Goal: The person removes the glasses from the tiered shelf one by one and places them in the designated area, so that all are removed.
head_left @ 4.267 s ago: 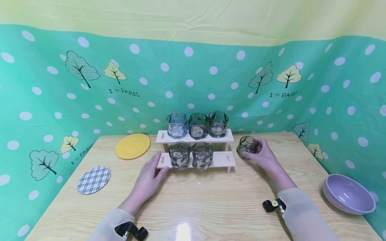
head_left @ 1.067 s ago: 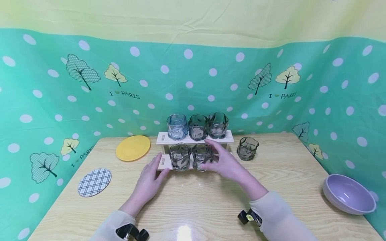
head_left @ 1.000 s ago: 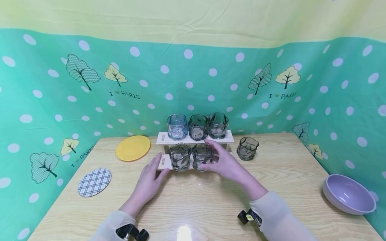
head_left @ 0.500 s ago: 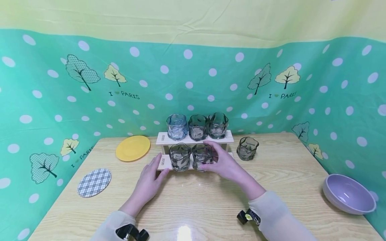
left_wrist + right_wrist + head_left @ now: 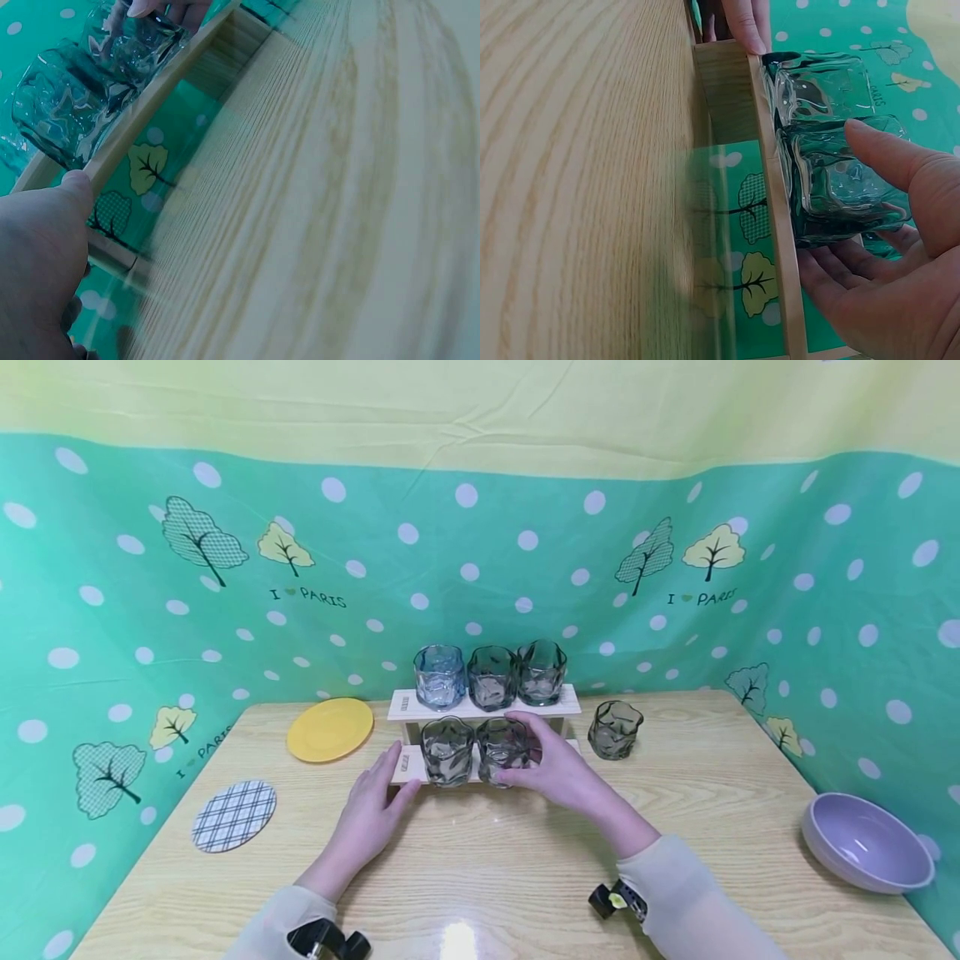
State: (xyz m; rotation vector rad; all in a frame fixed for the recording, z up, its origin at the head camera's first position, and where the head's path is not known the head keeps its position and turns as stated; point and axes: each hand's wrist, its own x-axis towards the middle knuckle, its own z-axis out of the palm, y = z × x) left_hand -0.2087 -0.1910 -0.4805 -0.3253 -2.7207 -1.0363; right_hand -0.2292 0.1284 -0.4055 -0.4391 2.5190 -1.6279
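Observation:
A two-tier wooden display rack [image 5: 405,766] stands at the back middle of the table. My left hand [image 5: 372,806] holds its lower tier at the left end. In the left wrist view the thumb [image 5: 77,184] lies on the front edge. Two grey glass tumblers sit on that tier, and my right hand [image 5: 558,766] grips the right-hand tumbler [image 5: 501,750], thumb in front and fingers on its far right side. The left tumbler [image 5: 447,753] stands close beside it. Up on the top tier are a blue tumbler [image 5: 440,677] and two grey tumblers [image 5: 492,678].
Another grey tumbler [image 5: 615,730] stands on the table to the rack's right. A yellow plate [image 5: 330,729] and a round checked coaster [image 5: 235,816] lie to the left. At the right edge is a purple bowl [image 5: 868,843]. A patterned cloth [image 5: 480,527] hangs behind.
My right hand has let go of the tumbler on the table and moved left to the lower tier's right tumbler. In the last second it barely moves. The left hand stays at the rack.

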